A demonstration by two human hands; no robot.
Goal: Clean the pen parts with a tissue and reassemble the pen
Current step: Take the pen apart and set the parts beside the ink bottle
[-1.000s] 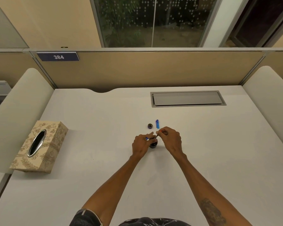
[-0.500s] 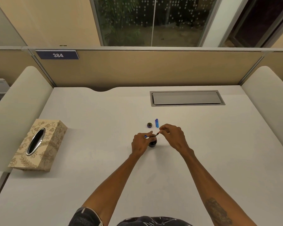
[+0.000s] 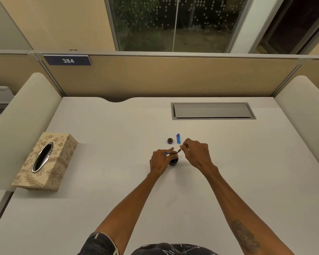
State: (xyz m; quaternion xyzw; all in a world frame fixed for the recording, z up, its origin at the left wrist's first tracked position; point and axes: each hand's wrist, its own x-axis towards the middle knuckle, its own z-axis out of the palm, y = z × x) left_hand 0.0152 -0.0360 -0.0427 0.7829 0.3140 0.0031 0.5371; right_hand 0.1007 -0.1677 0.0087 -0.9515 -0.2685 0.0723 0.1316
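Both hands are working right over a small dark jar (image 3: 173,161) in the middle of the desk (image 3: 118,181). The right hand (image 3: 196,153) is pinching a thin pen part (image 3: 179,151) with a red tip between thumb and fingertips, other fingers curled in loosely. The left hand (image 3: 159,161) is closed around something with a blue end (image 3: 166,153), probably the barrel, though most of it is hidden, so I can't say for sure. Can't tell whether the thin part is touching the jar or just hovering at its mouth.

The blue cap (image 3: 178,138) and a little round lid (image 3: 170,140) are lying just beside each other, a bit past the hands. The tissue box (image 3: 44,161) is sitting well off to the left, and no tissue is out yet.

Handling-wise I'm guessing these bits are super light, stiff plastic and kind of slick, so they're going to roll or flick away easily. A fingertip pinch near the middle of each piece seems right, keeping off any inky tip. The thin one looks bendy-ish, so I wouldn't squeeze hard. That jar looks easy to knock over too.
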